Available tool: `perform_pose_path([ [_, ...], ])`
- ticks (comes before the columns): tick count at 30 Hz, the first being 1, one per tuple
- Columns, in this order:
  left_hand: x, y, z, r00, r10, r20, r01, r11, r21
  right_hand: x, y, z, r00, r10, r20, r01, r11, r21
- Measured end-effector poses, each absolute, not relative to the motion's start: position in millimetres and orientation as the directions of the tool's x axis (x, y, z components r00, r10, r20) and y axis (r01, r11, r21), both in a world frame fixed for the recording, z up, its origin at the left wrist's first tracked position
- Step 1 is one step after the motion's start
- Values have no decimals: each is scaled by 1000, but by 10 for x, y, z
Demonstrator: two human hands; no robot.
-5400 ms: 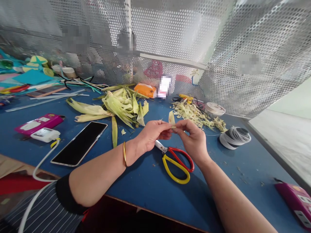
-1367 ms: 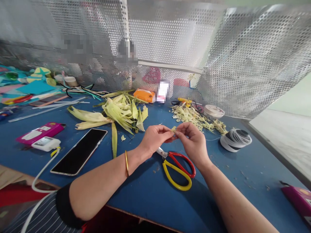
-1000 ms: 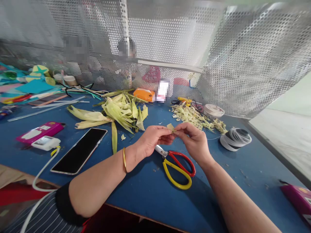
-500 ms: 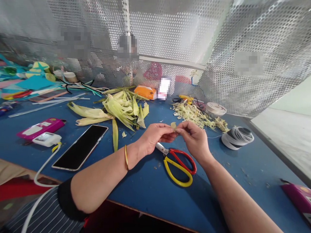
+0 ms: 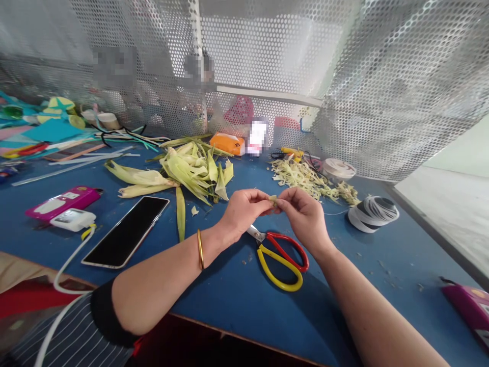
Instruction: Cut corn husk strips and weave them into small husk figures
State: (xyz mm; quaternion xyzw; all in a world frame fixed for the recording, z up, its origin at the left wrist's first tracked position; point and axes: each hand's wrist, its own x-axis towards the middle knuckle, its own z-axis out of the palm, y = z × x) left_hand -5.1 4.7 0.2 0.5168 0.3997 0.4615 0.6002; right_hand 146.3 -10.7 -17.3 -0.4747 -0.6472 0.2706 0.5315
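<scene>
Both hands meet fingertip to fingertip above the blue table. My left hand and my right hand are closed in a pinch on a small piece of corn husk, mostly covered by the fingers. A thin white thread runs from near my right hand to a spool of thread on the right. Below the hands lie scissors with one red and one yellow handle, their blade tips hidden behind my left hand. A pile of pale green corn husks lies beyond my left hand.
Shredded husk trimmings lie at the back right by a roll of tape. A black-screened phone and a purple device with a white cable are at left. A perforated sheet hangs behind the table.
The husk piece stood up above the fingertips before; now it is lower and flatter between them. The hands have shifted only slightly, and the scissors stay in place.
</scene>
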Motion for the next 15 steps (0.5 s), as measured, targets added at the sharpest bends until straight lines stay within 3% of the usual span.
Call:
perform_pose_path([
  [7,-40,47,-12,253,967,-22,-124,55,991,1439,-122,-146,41,901,432,309,400,-863],
  [15,-102,82,2,295,940,-172,-267,254,930,1483,-100,-106,23,868,497,268,474,-839],
])
